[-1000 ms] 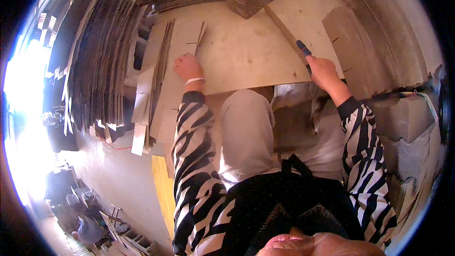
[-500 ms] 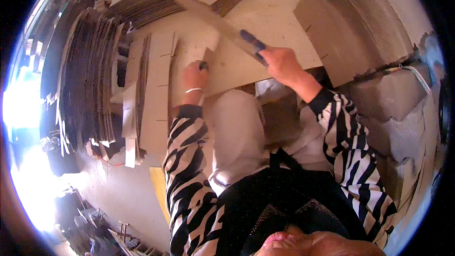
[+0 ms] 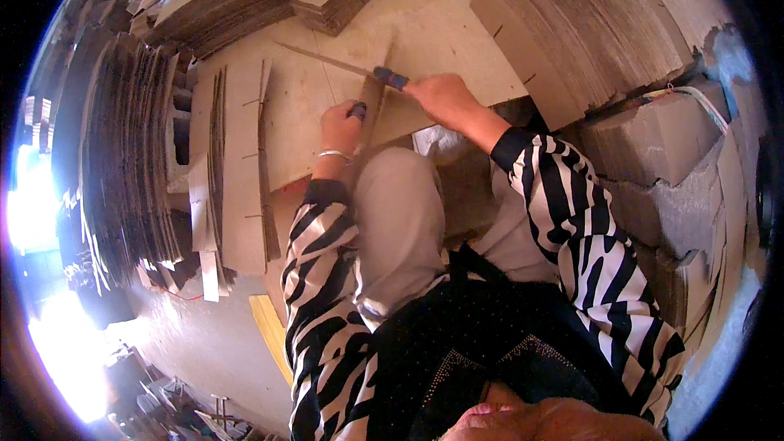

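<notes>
My right hand point(image 3: 437, 98) is closed around the dark handle of a long-bladed knife point(image 3: 327, 58), whose thin blade points to the far left over the table. My left hand point(image 3: 339, 126), with a black cover on a finger or thumb, is closed at the edge of a narrow cardboard strip point(image 3: 372, 106). The strip runs away from me, and its far end is smeared by motion. The knife's handle end is close to this strip; whether they touch I cannot tell. Beneath both hands lies a pale wooden tabletop point(image 3: 445, 12).
Slotted cardboard pieces point(image 3: 245, 159) stand at the table's left, beside a tall stack of cardboard point(image 3: 131, 147). More cardboard stacks lie at the back point(image 3: 237, 0) and at the right point(image 3: 563, 41). Cardboard bundles point(image 3: 637, 147) sit lower right. My knees are under the near edge.
My right hand has moved left, bringing the knife nearer to my left hand, with its blade lower and flatter. The strip at my left hand shows longer. The whole view has shifted slightly.
</notes>
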Available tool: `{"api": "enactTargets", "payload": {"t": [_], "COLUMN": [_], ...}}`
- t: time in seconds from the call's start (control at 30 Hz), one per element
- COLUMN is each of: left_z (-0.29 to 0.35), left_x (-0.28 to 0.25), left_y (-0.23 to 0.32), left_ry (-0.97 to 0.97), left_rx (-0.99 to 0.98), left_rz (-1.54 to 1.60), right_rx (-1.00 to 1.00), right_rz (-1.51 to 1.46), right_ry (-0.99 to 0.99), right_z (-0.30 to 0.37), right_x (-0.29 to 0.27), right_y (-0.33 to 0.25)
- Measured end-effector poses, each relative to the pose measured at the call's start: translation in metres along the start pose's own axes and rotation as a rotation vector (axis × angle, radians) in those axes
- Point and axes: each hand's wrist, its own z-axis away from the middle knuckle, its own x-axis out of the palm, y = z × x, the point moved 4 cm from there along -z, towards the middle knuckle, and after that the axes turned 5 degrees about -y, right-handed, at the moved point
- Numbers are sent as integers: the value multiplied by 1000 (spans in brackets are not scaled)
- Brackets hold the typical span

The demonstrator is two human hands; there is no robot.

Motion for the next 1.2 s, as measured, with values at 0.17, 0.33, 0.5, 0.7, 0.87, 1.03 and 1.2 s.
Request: {"api": "enactTargets", "payload": {"t": [0.17,0.33,0.5,0.7,0.87,1.03,1.2], "left_z": [17,-12,5,17,21,-1,2], "left_x": [-4,-71,-147,-141,-178,-122,-67], "left_y": [26,-4,-95,-87,-92,-63,-24], "left_ry": [-212,241,255,244,301,241,208], "left_rx": [34,48,-420,-220,-35,-242,-168], "left_rz": [-99,-744,-1342,-1140,-922,-142,-136], "right_rx": [49,178,126,24,-135,-238,-113], "right_rz": [47,-22,-13,-85,-123,-82,-20], "right_ry": [-29,-42,-58,-7,54,188,53], "right_z": [-5,10,-5,-1,-5,-2,-2], "right_x": [-4,-18,-17,-12,-13,-26,-9], "right_y": [-4,19,9,1,-26,-34,-21]}}
